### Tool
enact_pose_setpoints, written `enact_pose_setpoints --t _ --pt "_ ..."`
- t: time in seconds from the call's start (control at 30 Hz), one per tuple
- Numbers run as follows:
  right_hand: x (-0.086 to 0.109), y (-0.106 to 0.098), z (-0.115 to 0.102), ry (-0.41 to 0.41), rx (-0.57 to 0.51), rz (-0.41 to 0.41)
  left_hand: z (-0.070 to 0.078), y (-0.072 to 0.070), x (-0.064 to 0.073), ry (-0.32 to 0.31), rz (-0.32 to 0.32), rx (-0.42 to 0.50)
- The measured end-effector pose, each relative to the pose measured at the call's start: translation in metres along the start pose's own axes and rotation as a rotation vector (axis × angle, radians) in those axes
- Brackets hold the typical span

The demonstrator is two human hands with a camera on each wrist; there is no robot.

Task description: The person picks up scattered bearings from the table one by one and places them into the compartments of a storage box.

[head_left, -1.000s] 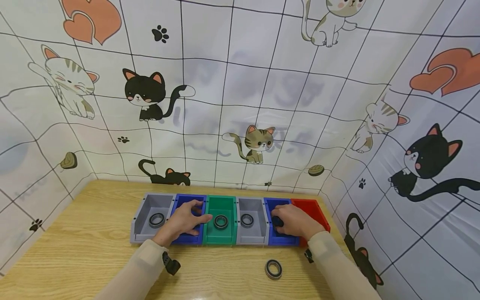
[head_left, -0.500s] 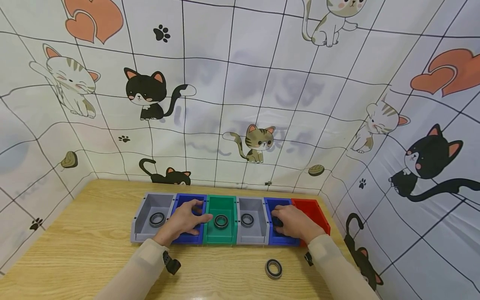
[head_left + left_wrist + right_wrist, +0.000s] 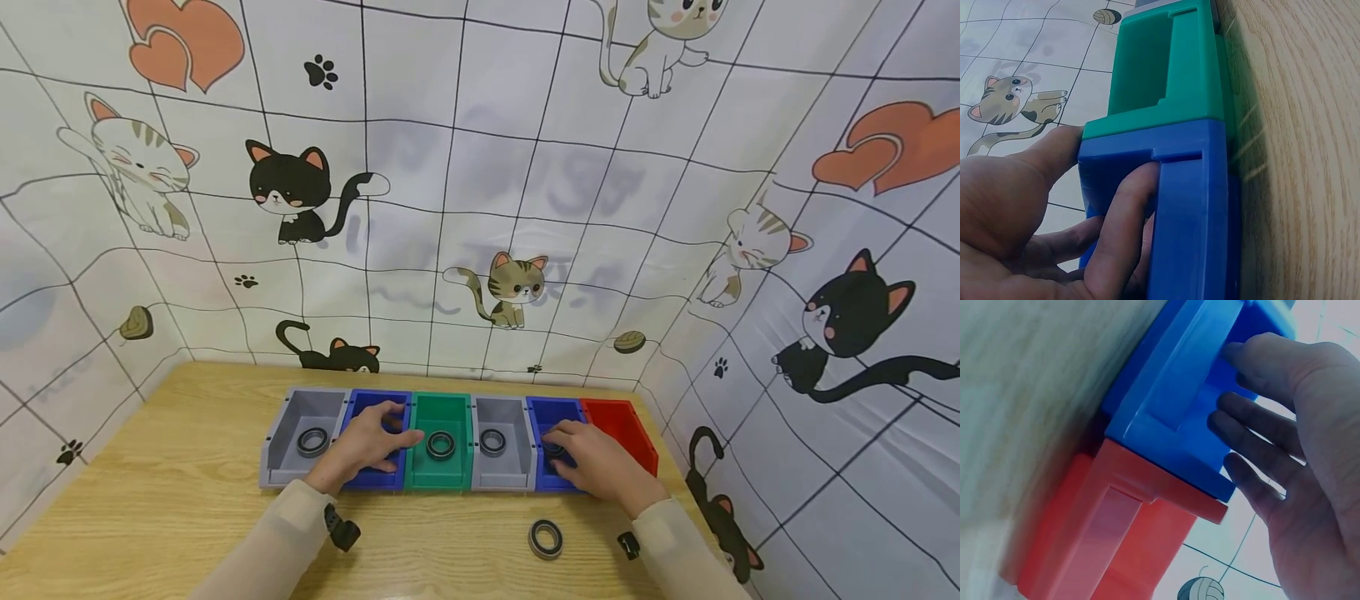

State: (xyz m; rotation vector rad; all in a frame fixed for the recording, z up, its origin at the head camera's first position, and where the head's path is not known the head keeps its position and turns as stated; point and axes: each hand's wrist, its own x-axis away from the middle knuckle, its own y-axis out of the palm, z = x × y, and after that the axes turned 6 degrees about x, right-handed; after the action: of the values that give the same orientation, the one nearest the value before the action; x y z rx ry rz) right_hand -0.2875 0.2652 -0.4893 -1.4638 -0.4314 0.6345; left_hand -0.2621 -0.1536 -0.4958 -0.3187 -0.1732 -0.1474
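A row of joined plastic bins stands on the table. My left hand (image 3: 367, 443) is at the left blue bin (image 3: 357, 479), its fingers reaching inside and the thumb at the wall shared with the green bin (image 3: 1210, 94); no bearing shows in its fingers. My right hand (image 3: 600, 465) is over the right blue bin (image 3: 551, 410), fingers extended and apart. Under its fingertips lies a dark ring bearing (image 3: 552, 451), partly hidden. In the right wrist view the right hand (image 3: 1291, 425) shows nothing between its fingers.
More ring bearings lie in the left grey bin (image 3: 273, 458), the green bin and the middle grey bin (image 3: 498, 479). One bearing (image 3: 533, 542) rests on the wooden table (image 3: 442, 550) in front. A red bin (image 3: 618, 421) ends the row. A cat-print sheet (image 3: 420, 208) surrounds the table.
My right hand has lowered a dark bearing into the right blue bin, let it go, and drawn back slightly to the right, fingers spreading. The left hand has stayed still.
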Motion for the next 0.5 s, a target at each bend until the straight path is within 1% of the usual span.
enact_pose_setpoints --t 0.1,0.23,0.3,0.33,0.47,0.5 --pt "0.01 -0.003 -0.007 0.008 -0.01 0.02 -0.002 -0.001 -0.002 0.001 -0.013 -0.007" --pt "0.024 -0.008 -0.016 0.044 -0.024 0.026 -0.004 -0.002 -0.004 -0.022 -0.017 -0.005" --pt "0.031 -0.011 -0.021 0.058 -0.027 0.03 -0.004 -0.002 -0.004 -0.011 -0.016 -0.005" --pt "0.034 -0.012 -0.023 0.054 -0.029 0.039 -0.004 -0.002 -0.004 -0.016 -0.013 0.003" --pt "0.047 -0.014 -0.033 0.019 -0.022 0.083 -0.003 -0.001 -0.003 0.011 -0.012 -0.003" --pt "0.05 -0.014 -0.036 0.014 -0.023 0.083 -0.003 0.0 -0.003 0.006 -0.007 0.002"
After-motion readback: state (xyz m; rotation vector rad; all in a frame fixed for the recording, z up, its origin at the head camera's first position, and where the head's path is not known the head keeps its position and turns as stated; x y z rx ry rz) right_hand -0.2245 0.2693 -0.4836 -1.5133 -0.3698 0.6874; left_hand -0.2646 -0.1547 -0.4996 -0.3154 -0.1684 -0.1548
